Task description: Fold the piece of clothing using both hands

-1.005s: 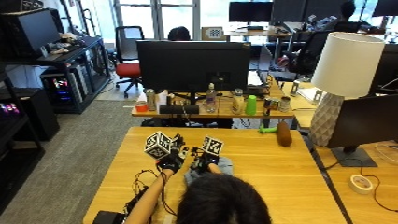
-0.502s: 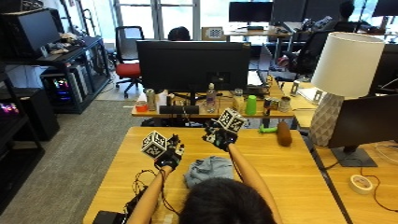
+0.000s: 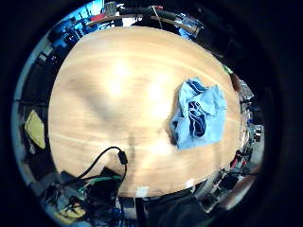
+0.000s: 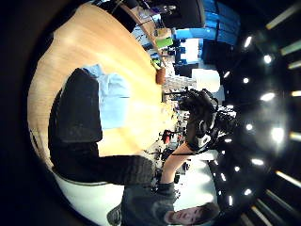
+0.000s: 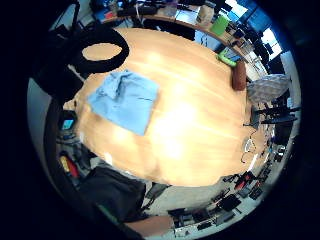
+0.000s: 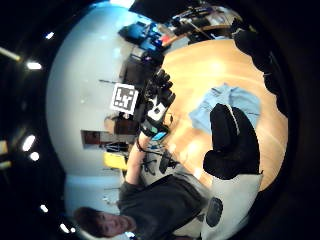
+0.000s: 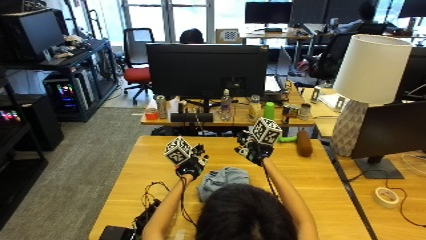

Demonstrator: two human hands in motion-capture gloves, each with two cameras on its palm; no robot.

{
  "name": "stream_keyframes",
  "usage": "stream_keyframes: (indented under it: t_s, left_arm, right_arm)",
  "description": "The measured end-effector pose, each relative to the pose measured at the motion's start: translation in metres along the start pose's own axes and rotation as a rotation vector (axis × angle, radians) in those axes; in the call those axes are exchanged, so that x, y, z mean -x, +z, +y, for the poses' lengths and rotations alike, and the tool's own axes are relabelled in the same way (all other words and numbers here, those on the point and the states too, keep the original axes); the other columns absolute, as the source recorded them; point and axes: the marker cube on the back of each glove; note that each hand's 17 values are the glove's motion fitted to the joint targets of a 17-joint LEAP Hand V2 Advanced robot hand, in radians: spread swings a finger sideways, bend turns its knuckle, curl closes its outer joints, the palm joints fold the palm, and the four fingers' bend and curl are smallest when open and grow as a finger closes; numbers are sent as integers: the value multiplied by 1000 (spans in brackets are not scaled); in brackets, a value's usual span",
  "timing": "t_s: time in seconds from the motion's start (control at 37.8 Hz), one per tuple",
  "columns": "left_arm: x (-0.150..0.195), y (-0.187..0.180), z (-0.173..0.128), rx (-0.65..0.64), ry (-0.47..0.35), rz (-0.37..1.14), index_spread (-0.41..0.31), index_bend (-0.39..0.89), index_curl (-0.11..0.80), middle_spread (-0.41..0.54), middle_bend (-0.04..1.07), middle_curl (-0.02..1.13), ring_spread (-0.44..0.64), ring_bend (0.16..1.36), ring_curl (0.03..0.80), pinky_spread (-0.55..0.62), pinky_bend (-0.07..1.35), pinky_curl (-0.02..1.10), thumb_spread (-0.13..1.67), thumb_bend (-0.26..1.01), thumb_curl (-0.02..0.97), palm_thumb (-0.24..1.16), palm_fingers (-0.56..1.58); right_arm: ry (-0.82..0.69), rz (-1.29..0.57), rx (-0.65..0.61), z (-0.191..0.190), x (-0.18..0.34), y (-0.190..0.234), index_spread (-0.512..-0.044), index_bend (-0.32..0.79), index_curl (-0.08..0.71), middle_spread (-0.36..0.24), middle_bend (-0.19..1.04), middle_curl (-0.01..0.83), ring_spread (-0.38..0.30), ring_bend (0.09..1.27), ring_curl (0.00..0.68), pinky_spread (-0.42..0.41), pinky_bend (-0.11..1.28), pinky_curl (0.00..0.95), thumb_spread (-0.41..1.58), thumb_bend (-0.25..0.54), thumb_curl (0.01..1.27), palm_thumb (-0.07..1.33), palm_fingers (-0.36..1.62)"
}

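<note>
While both forearms are raised above the worktop, the left hand is held up with nothing in it, its fingers loosely spread as shown in the right thumb side palm view. The right hand is lifted higher and a little farther from the person, likewise with nothing in it; its fingers are seen relaxed in the left thumb side palm view. Neither hand is in contact with the piece of clothing. The light blue garment is left lying rumpled on the wooden worktop just below and between the two hands, close to the person's head in the outside view. A darker blue inner part is shown at its middle in the left little finger side palm view. A brown oblong object is set near the far edge of the worktop, well apart from the garment. A black cable is laid on the worktop at the person's left.
</note>
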Motion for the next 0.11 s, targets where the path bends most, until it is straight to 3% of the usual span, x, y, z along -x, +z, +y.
stream_keyframes:
  t_s: [0.05, 0.11]
  left_arm:
    - [4, 3, -1, 10, -97, -80, -120, 70, 77, 125, 266, 370, 106, 898, 354, 228, 728, 364, 1472, -7, 295, 294, 124]
    - [3, 4, -1, 19, -112, -87, -120, 71, 79, 125, 262, 370, 107, 897, 353, 230, 726, 362, 1467, -8, 295, 291, 122]
  right_arm:
    - [38, -6, 49, 5, -6, 2, -277, 74, 114, -57, 197, 432, -113, 636, 385, -96, 676, 348, 1235, -11, 370, 939, 806]
    - [3, -26, 50, 6, -5, 2, -278, 75, 117, -58, 197, 432, -113, 630, 384, -94, 667, 346, 1240, -9, 370, 941, 807]
